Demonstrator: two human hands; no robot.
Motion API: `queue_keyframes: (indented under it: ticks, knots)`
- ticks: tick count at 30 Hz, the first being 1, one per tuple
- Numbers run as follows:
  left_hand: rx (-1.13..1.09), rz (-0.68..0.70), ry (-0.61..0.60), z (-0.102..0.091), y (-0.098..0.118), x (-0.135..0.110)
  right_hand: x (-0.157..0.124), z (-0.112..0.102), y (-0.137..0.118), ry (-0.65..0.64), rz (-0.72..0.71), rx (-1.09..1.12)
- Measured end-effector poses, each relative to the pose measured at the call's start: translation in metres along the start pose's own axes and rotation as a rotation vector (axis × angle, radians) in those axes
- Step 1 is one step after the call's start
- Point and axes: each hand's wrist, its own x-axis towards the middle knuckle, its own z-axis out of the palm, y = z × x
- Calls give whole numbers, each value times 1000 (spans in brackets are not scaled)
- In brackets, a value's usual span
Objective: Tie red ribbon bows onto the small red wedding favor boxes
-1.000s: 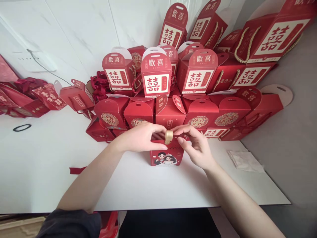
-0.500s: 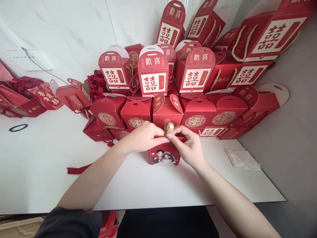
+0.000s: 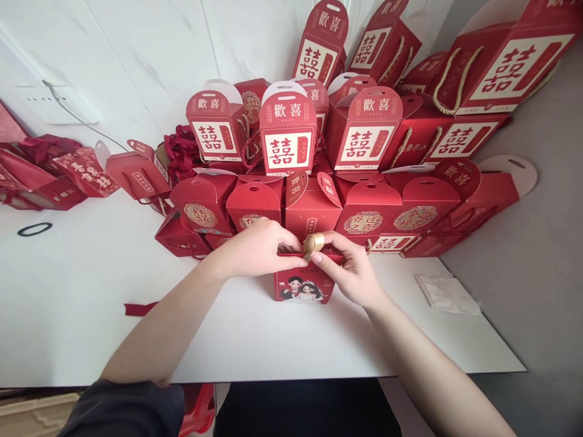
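A small red gift box [image 3: 304,289] with a cartoon bride and groom on its front stands upright on the white table. At its top edge a loop of gold ribbon [image 3: 314,243] sticks up. My left hand [image 3: 262,249] comes in from the left, its thumb and fingers closed at the ribbon's base. From the right, my right hand [image 3: 353,267] pinches the ribbon between thumb and forefinger. Part of the box's top is hidden behind my fingers.
Stacked red gift boxes [image 3: 368,194] fill the back of the table [image 3: 255,346]. Several red bags [image 3: 59,188] lie at the far left, with a black ring [image 3: 34,229] nearby. A red ribbon piece [image 3: 139,309] is at left, a folded whitish packet [image 3: 446,294] at right.
The gold loop has tipped to the right and sits slightly lower. My right hand has shifted a little right and down; the left keeps its hold. The view has moved slightly.
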Motion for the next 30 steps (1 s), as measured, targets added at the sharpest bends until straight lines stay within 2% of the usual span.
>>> queue_keyframes:
  ticks: [4, 7, 13, 17, 22, 30]
  knots:
    - [84, 17, 61, 7, 0, 4, 4, 8, -6, 160, -18, -58]
    - [94, 39, 71, 8, 0, 5, 5, 8, -9, 199, 20, -85]
    - [105, -6, 65, 7, 1, 4, 3, -6, -4, -6, 224, 97]
    - [47, 13, 81, 9, 3, 5, 2, -10, -1, -99, 241, 201]
    - [46, 18, 84, 11, 4, 6, -1, -7, 0, -118, 233, 226]
    - [75, 33, 86, 11, 2, 6, 1, -3, -2, -99, 351, 303]
